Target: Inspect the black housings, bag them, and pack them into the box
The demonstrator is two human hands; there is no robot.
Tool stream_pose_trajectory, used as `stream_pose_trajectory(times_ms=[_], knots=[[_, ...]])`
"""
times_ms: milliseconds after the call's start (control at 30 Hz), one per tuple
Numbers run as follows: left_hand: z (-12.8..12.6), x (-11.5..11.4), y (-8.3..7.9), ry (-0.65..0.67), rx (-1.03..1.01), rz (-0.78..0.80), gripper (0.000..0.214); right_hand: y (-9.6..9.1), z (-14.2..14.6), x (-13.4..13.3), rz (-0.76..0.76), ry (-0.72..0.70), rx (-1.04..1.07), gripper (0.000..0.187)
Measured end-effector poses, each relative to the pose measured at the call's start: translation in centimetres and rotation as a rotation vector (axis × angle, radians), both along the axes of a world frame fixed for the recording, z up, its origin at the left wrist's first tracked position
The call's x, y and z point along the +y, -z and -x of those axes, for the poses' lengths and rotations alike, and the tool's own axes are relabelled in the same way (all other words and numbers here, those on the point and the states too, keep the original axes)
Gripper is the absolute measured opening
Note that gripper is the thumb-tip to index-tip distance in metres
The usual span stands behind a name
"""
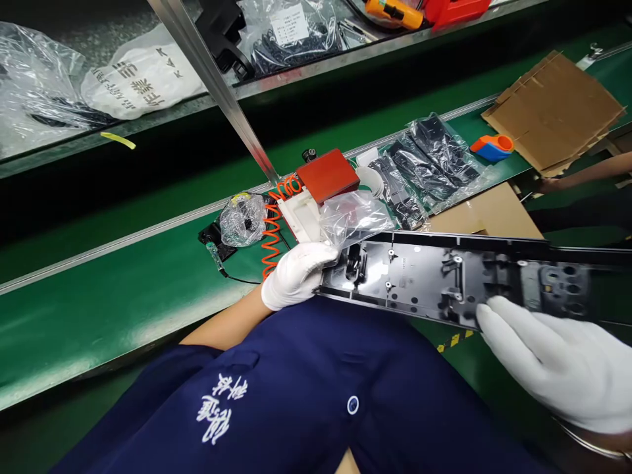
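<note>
A long black plastic panel (444, 276) with ribs and screw bosses lies across my lap, its inner side up. My left hand (296, 273), in a white glove, is closed round the panel's left end. My right hand (557, 362), also gloved, grips the panel's near edge toward its right end, fingers curled under it. My blue work smock (306, 388) fills the foreground below the panel.
A green conveyor belt (123, 296) runs behind. On it sit a red box (328, 174), a white block (301, 214), an orange coiled cable (271, 230), bagged black parts (419, 168), an orange-blue tool (491, 147) and cardboard (553, 108). Another person's arm (582, 174) shows at right.
</note>
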State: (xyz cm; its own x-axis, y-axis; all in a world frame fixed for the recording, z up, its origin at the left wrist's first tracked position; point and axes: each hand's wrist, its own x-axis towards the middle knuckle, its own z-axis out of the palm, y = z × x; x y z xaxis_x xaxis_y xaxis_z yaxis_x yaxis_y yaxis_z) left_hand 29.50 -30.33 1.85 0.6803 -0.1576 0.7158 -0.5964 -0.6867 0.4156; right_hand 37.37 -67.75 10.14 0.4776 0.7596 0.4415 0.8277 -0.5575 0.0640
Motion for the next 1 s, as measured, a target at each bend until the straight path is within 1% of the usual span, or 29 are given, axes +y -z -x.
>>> stream_pose_trajectory(times_ms=[33, 67, 100, 133, 167, 233, 300, 367, 433, 533, 600, 667, 767, 833, 900, 967, 1000], knots=[[-0.1, 0.1, 0.1, 0.009, 0.031, 0.025, 0.042, 0.7, -0.5, 0.6, 0.078, -0.08, -0.112, 0.027], [-0.4, 0.1, 0.2, 0.017, 0.068, 0.059, 0.041, 1.6, -0.9, 1.3, 0.131, -0.127, -0.206, 0.024], [-0.7, 0.1, 0.4, 0.022, 0.102, 0.096, 0.039, 2.6, -1.2, 1.9, 0.144, -0.128, -0.254, 0.019], [-1.1, 0.0, 0.5, 0.022, 0.131, 0.136, 0.037, 3.8, -1.4, 2.5, 0.114, -0.083, -0.232, 0.016], [-1.6, -0.1, 0.8, 0.008, 0.15, 0.18, 0.034, 4.9, -1.5, 3.1, 0.069, -0.008, -0.149, 0.019], [-2.7, -0.5, 1.2, -0.068, 0.158, 0.246, 0.028, 6.9, -1.5, 4.3, 0.009, 0.165, 0.127, 0.024], [-4.0, -0.8, 1.7, -0.164, 0.131, 0.243, 0.021, 8.0, -1.2, 5.3, -0.023, 0.327, 0.422, 0.022], [-5.2, -0.8, 1.9, -0.22, 0.06, 0.174, 0.015, 8.0, -1.0, 6.1, -0.066, 0.41, 0.657, 0.019], [-6.2, -0.6, 1.8, -0.225, -0.037, 0.102, 0.013, 7.4, -0.9, 6.6, -0.12, 0.413, 0.831, 0.017], [-7.2, -0.1, 1.4, -0.219, -0.138, 0.071, 0.013, 6.6, -1.0, 6.7, -0.171, 0.417, 1.003, 0.018], [-7.6, -0.1, 1.3, -0.16, -0.16, 0.009, 0.016, 6.6, -1.2, 6.4, -0.201, 0.467, 1.041, 0.021], [-8.0, -0.3, 1.6, -0.057, -0.167, -0.084, 0.022, 6.9, -1.3, 5.9, -0.243, 0.522, 1.064, 0.027], [-8.9, -1.2, 2.4, 0.038, -0.141, -0.165, 0.029, 7.8, -1.2, 5.7, -0.336, 0.536, 1.093, 0.035], [-9.9, -2.1, 2.8, 0.064, -0.122, -0.206, 0.033, 8.2, -1.1, 6.0, -0.369, 0.523, 1.085, 0.034], [-10.8, -3.4, 3.0, 0.091, -0.095, -0.257, 0.038, 8.5, -1.2, 6.4, -0.352, 0.508, 1.093, 0.03], [-11.5, -4.8, 3.0, 0.146, -0.061, -0.324, 0.039, 8.7, -1.4, 6.6, -0.34, 0.501, 1.127, 0.028], [-11.6, -5.4, 3.2, 0.188, -0.046, -0.364, 0.038, 8.8, -1.4, 6.4, -0.367, 0.502, 1.148, 0.029]])
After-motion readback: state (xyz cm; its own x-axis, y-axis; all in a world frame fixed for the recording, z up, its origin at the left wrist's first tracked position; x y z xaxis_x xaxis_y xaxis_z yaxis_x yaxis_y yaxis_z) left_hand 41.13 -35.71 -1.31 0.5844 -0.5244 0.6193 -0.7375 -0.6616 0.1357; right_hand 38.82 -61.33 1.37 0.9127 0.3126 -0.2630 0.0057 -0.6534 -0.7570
